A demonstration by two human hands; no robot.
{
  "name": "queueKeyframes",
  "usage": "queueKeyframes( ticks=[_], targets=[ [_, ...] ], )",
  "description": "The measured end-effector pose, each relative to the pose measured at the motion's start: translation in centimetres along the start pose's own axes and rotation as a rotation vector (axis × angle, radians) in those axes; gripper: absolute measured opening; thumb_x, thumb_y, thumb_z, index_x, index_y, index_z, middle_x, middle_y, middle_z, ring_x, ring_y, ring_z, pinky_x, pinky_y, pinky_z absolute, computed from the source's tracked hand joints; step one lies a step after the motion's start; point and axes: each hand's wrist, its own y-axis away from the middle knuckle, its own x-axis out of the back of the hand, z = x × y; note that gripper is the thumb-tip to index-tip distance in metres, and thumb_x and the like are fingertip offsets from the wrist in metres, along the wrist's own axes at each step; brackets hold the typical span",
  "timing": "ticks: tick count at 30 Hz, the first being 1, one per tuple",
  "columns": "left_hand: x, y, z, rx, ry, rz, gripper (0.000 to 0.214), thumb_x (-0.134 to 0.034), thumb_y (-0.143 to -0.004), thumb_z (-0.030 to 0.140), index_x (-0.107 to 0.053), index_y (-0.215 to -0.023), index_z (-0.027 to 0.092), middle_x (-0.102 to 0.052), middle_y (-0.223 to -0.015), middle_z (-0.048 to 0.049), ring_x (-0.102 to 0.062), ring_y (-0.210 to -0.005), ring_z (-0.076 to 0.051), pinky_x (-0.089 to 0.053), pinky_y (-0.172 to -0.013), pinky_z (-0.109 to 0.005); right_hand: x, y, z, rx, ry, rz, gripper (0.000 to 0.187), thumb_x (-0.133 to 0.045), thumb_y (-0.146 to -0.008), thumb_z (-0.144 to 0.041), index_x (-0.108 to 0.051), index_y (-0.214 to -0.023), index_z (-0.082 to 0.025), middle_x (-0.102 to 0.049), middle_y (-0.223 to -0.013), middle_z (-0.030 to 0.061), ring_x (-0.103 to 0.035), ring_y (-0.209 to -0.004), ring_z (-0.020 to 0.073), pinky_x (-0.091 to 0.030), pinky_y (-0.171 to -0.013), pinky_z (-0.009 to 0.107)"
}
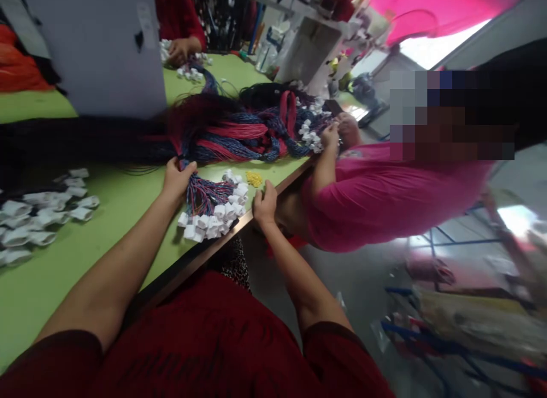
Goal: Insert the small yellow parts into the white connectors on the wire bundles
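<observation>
My left hand [177, 180] is closed around a bundle of thin blue and red twisted wires [207, 194], just short of where they fan out on the table. White plastic connectors [216, 218] sit on the wire ends, bunched along the table's front edge. My right hand [265, 203] is at that edge, right of the connectors, with its fingers curled; whatever they hold, if anything, is hidden. Just beyond it lies a small pile of yellow pieces [253, 178], too small to name.
More wire bundles [239, 130] run across the green table [115, 215]. Other white connectors [43, 215] lie at the left. A grey panel [111, 50] stands at the back. A co-worker in a pink shirt [384, 193] handles wires at the right; another person's hand [183, 49] works across the table.
</observation>
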Motion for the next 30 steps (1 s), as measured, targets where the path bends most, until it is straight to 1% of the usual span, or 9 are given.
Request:
queueKeyframes(
  ticks=[2,4,6,8,9,11,16,23,30],
  targets=[
    [1.4,-0.1,-0.3,-0.183,-0.211,0.057,0.043,-0.065,-0.070,0.020,-0.047,-0.109,0.017,-0.059,-0.104,-0.0092,-0.062,-0.094,-0.020,-0.048,-0.089,-0.038,-0.3,0.0,0.2,0.013,-0.013,0.029,0.045,-0.039,-0.082,-0.027,-0.047,-0.123,-0.011,-0.054,-0.125,0.0173,-0.046,-0.119,0.0253,-0.034,-0.104,0.047],
    [3.5,0.6,-0.5,-0.395,-0.385,0.057,0.039,-0.054,-0.077,0.019,-0.046,-0.116,0.015,-0.052,-0.118,-0.0142,-0.059,-0.101,-0.021,-0.046,-0.093,-0.040,-0.4,0.0,0.4,0.021,-0.022,0.053,0.044,-0.038,-0.082,-0.025,-0.048,-0.122,-0.011,-0.054,-0.123,0.0173,-0.047,-0.118,0.0250,-0.034,-0.103,0.046],
    [5.8,1.9,-0.6,-0.621,-0.588,-0.048,0.041,-0.046,-0.078,0.014,-0.046,-0.119,0.014,-0.048,-0.123,-0.0153,-0.052,-0.113,-0.023,-0.044,-0.096,-0.041,-0.5,-0.1,0.4,0.023,-0.029,0.070,0.044,-0.038,-0.081,-0.024,-0.049,-0.121,-0.010,-0.055,-0.122,0.0180,-0.048,-0.117,0.0250,-0.035,-0.103,0.046],
    [8.0,3.3,-0.6,-0.774,-0.811,-0.240,0.052,-0.046,-0.076,0.012,-0.040,-0.127,0.016,-0.043,-0.131,-0.0151,-0.039,-0.127,-0.026,-0.039,-0.103,-0.044,-0.6,-0.1,0.3,0.025,-0.036,0.080,0.045,-0.038,-0.080,-0.023,-0.049,-0.121,-0.008,-0.055,-0.121,0.0188,-0.049,-0.115,0.0254,-0.036,-0.102,0.046],
    [8.8,3.9,-0.6,-0.805,-0.904,-0.326,0.058,-0.046,-0.076,0.011,-0.034,-0.132,0.015,-0.039,-0.136,-0.0160,-0.035,-0.131,-0.026,-0.037,-0.104,-0.045,-0.6,-0.1,0.2,0.026,-0.041,0.084,0.045,-0.039,-0.079,-0.023,-0.050,-0.120,-0.008,-0.056,-0.120,0.0189,-0.049,-0.115,0.0256,-0.036,-0.102,0.046],
    [9.9,4.7,-0.5,-0.847,-1.037,-0.392,0.066,-0.048,-0.077,0.013,-0.024,-0.139,0.014,-0.033,-0.141,-0.0184,-0.031,-0.134,-0.028,-0.034,-0.107,-0.047,-0.6,-0.2,0.0,0.030,-0.053,0.087,0.045,-0.039,-0.078,-0.021,-0.050,-0.120,-0.008,-0.056,-0.120,0.0188,-0.049,-0.115,0.0261,-0.035,-0.102,0.047],
    [10.2,5.2,-0.4,-1.061,-1.207,-0.445,0.076,-0.053,-0.080,0.021,-0.013,-0.144,0.012,-0.026,-0.146,-0.0239,-0.022,-0.137,-0.033,-0.026,-0.108,-0.053,-0.7,0.1,-0.2,0.021,-0.068,0.092,0.044,-0.038,-0.077,-0.021,-0.052,-0.118,-0.009,-0.056,-0.119,0.0190,-0.049,-0.114,0.0274,-0.035,-0.101,0.049],
    [10.2,5.7,0.2,-1.199,-1.294,-0.707,0.059,-0.044,-0.086,0.021,-0.027,-0.142,0.014,-0.035,-0.144,-0.0190,-0.023,-0.138,-0.026,-0.015,-0.112,-0.049,-0.9,0.4,0.1,0.039,-0.010,0.054,0.046,-0.037,-0.076,-0.018,-0.052,-0.118,-0.008,-0.057,-0.117,0.0187,-0.049,-0.114,0.0273,-0.034,-0.102,0.049],
    [9.8,5.5,0.2,-1.192,-1.244,-0.738,0.055,-0.048,-0.085,0.020,-0.036,-0.138,0.017,-0.036,-0.144,-0.0164,-0.020,-0.139,-0.026,-0.016,-0.112,-0.050,-0.6,0.1,0.2,0.050,-0.001,0.038,0.043,-0.038,-0.076,-0.018,-0.055,-0.114,-0.010,-0.058,-0.117,0.0167,-0.049,-0.113,0.0261,-0.034,-0.102,0.048]
  ],
)
